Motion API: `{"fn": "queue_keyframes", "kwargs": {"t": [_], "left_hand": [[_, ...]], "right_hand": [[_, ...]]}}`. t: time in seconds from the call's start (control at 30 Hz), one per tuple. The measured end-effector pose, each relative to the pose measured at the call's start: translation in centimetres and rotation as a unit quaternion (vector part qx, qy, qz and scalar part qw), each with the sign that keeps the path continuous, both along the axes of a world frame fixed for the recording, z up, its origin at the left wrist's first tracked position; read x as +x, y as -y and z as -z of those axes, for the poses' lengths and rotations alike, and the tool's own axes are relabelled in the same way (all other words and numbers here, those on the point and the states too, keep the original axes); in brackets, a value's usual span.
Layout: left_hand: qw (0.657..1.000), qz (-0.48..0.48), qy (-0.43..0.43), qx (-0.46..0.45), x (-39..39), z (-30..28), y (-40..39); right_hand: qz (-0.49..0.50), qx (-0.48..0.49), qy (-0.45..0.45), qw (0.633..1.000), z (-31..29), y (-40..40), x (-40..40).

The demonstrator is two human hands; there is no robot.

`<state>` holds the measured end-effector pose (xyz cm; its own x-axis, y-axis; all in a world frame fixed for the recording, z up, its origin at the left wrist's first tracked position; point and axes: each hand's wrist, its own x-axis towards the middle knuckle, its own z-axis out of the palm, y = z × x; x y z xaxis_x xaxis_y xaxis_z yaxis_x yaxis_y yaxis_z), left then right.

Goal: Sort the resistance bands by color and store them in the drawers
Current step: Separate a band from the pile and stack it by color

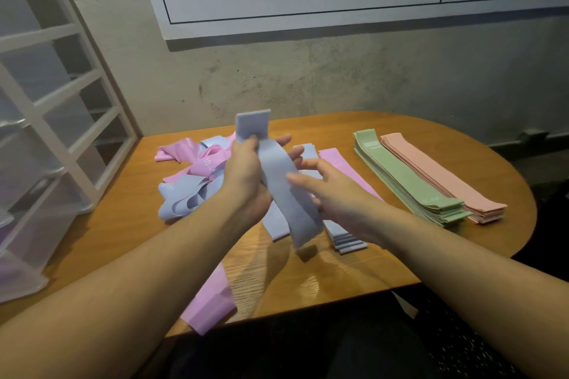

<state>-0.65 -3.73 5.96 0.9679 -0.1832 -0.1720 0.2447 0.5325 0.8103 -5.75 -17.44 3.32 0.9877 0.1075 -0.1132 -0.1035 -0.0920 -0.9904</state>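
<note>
Drawers (27, 224) show purple low down; left hand (246, 175) and right hand (335, 194) grip blue band (274, 163).

Both bare forearms come in from the lower corners and meet in the middle. The left hand (246, 177) is raised with its back to the camera and grips the blue band (278, 172) near its top, thumb in front, fingers behind. The right hand (338, 194) is just beside it, thumb on the band's face and fingers reaching behind.

Wooden table (323, 128) against concrete wall (338, 80)
</note>
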Motion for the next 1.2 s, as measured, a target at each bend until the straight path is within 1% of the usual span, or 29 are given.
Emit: {"fn": "queue_keyframes", "kwargs": {"t": [0.1,0.17,0.33,0.4,0.47,0.57,0.67,0.73,0.8,0.87,0.93,1.0,1.07,1.13,1.2], "left_hand": [[1.000,-0.001,0.005,0.023,1.4,0.2,0.6],[1.000,-0.001,0.002,0.022,2.3,0.5,1.2],[0.998,-0.023,-0.052,0.005,3.7,0.3,3.3],[0.997,-0.022,-0.070,0.016,3.8,0.2,4.3],[0.995,-0.031,-0.079,0.046,4.6,0.5,5.2],[0.992,-0.045,-0.089,0.076,5.8,1.0,6.5],[0.990,-0.062,-0.081,0.101,6.8,1.6,7.6],[0.990,-0.060,-0.062,0.116,7.4,2.1,8.1],[0.987,-0.058,-0.032,0.147,8.3,2.6,8.5],[0.977,-0.062,0.003,0.204,9.4,3.3,8.7],[0.968,-0.074,0.010,0.241,10.4,3.9,8.8],[0.962,-0.086,-0.004,0.260,11.2,4.5,8.8],[0.947,-0.091,-0.002,0.309,11.8,5.2,8.7],[0.928,-0.082,0.008,0.363,12.5,5.7,8.7],[0.917,-0.059,0.000,0.394,13.1,6.0,8.7]], "right_hand": [[0.032,-0.064,0.020,0.997,0.2,0.6,-0.2],[0.044,-0.092,0.039,0.994,0.4,1.1,-0.1],[0.080,-0.108,0.070,0.988,1.2,2.5,0.5],[0.085,-0.131,0.075,0.985,1.6,3.1,0.6],[0.082,-0.153,0.069,0.982,2.0,3.9,0.7],[0.070,-0.169,0.037,0.982,2.4,4.8,0.4],[0.073,-0.191,0.013,0.979,2.7,5.9,0.6],[0.078,-0.215,0.017,0.973,2.8,6.7,0.9],[0.078,-0.225,0.030,0.971,3.0,7.3,1.3],[0.072,-0.203,0.031,0.976,3.1,7.8,1.6],[0.064,-0.198,0.024,0.978,3.4,8.2,2.0],[0.053,-0.234,0.017,0.971,3.8,8.7,2.5],[0.042,-0.269,0.003,0.962,4.2,8.9,2.9],[0.030,-0.297,-0.001,0.955,4.6,8.9,3.3],[0.017,-0.314,0.009,0.949,4.8,8.8,3.4]]}}
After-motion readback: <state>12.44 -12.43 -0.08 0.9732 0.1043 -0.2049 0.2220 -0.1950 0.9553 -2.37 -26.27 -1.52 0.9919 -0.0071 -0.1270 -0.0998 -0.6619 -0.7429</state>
